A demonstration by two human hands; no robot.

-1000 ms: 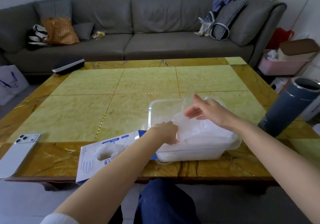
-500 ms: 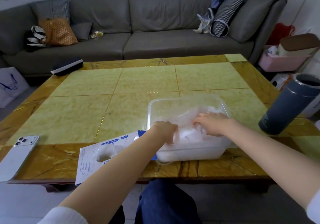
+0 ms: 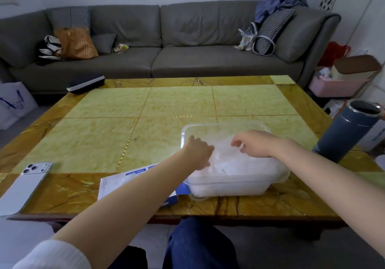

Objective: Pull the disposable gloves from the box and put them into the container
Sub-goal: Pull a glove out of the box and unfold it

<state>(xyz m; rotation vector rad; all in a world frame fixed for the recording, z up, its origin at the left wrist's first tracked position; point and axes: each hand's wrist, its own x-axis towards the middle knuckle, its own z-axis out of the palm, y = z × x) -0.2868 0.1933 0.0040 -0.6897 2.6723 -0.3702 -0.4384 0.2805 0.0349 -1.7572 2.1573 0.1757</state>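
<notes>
Forearm [image 3: 145, 185] hides much of the box [image 3: 112, 187]; flask [image 3: 343, 135] stands near container [image 3: 229, 186], seemingly apart.

Both forearms extended forward, left hand [image 3: 198, 151] curled, right hand [image 3: 253, 143] pinching

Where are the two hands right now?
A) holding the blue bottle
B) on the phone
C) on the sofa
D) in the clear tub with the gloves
D: the left hand and the right hand are both at the clear container, on the gloves piled inside it, while the phone and the bottle stand untouched.
</notes>
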